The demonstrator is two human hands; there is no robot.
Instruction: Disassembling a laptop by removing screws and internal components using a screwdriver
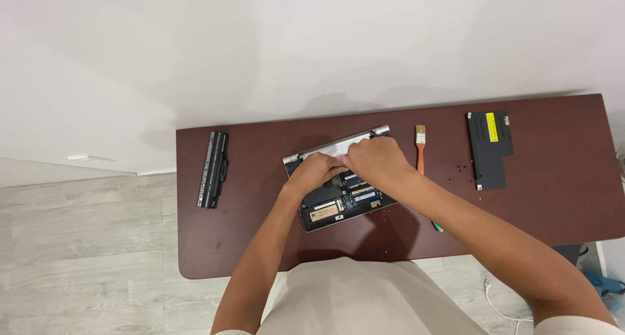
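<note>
Overhead view of a silver laptop with its bottom cover removed, circuit boards exposed (342, 201), lying at the middle of the dark reddish-brown table (553, 198). Its long axis runs obliquely, hinge bar at the far edge rising toward the right. Both hands meet over the far half of the open base, directly ahead of the person: the left hand (314, 172) with fingers curled down onto the interior, the right hand (376, 160) just beside it and closer to the hinge, fingers bent over a pale strip there; whether either pinches a part cannot be told. To the left lies a long black battery pack (213, 169); to the right, an orange-handled brush (420, 149) near the right hand, and farther off a black cover panel with a yellow label (490, 149).
</note>
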